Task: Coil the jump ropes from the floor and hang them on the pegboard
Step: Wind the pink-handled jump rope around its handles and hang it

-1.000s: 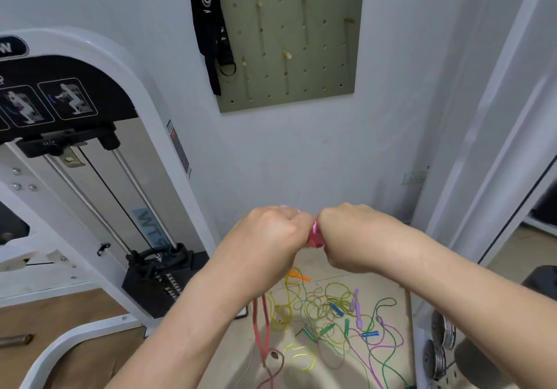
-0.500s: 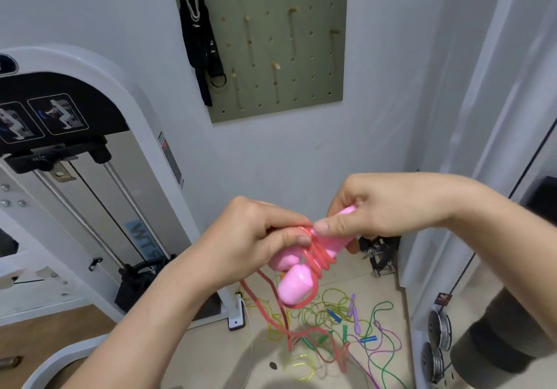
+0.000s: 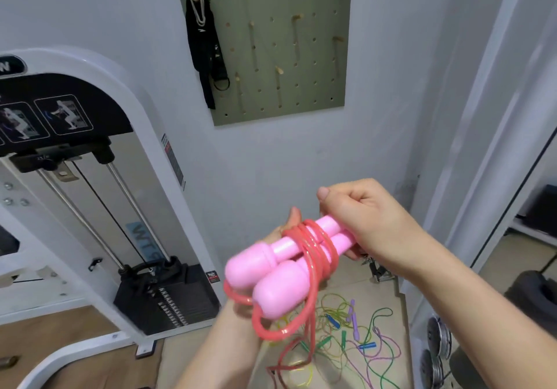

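Gripping the rope-wound pink handles is the right hand; left hand mostly hidden, grip unclear.

Pink handles wrapped in red cord; olive-green pegboard; black strap.

Straight ahead, the wall below the pegboard is bare, so you can reach up freely. A black strap takes the board's left edge; the pegs right of it stand free. The weight machine crowds your left.
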`<control>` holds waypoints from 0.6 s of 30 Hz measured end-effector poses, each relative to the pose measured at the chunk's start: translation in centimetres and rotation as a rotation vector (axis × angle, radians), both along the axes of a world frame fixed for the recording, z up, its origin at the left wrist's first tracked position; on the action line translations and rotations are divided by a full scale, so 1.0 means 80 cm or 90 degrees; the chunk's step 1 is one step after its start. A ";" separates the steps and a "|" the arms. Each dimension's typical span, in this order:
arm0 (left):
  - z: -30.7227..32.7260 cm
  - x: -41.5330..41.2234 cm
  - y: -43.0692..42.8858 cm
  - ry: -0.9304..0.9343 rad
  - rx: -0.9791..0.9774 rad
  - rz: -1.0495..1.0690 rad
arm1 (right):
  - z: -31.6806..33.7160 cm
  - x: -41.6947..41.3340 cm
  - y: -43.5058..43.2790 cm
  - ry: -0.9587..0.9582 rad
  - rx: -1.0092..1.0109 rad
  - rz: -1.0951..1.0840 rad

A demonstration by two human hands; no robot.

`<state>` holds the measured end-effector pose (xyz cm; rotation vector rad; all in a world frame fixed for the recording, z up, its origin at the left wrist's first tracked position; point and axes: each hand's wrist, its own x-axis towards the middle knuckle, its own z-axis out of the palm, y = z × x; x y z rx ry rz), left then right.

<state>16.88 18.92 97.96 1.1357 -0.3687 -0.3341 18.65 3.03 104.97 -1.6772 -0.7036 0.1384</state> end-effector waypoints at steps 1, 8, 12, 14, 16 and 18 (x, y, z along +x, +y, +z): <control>-0.009 -0.003 -0.009 -0.009 -0.043 -0.014 | -0.004 0.001 0.002 0.022 0.023 -0.042; 0.006 -0.019 -0.044 -0.014 0.005 0.443 | -0.035 0.000 0.027 0.260 0.222 -0.245; 0.006 -0.017 -0.045 -0.059 0.106 0.513 | -0.041 0.002 0.039 0.310 0.287 -0.277; -0.005 -0.015 -0.043 -0.076 0.160 0.521 | -0.042 0.000 0.043 0.334 0.306 -0.274; -0.015 -0.015 -0.043 -0.080 0.210 0.522 | -0.043 -0.001 0.045 0.326 0.300 -0.286; -0.017 -0.018 -0.043 -0.087 0.246 0.509 | -0.047 0.001 0.046 0.264 0.251 -0.337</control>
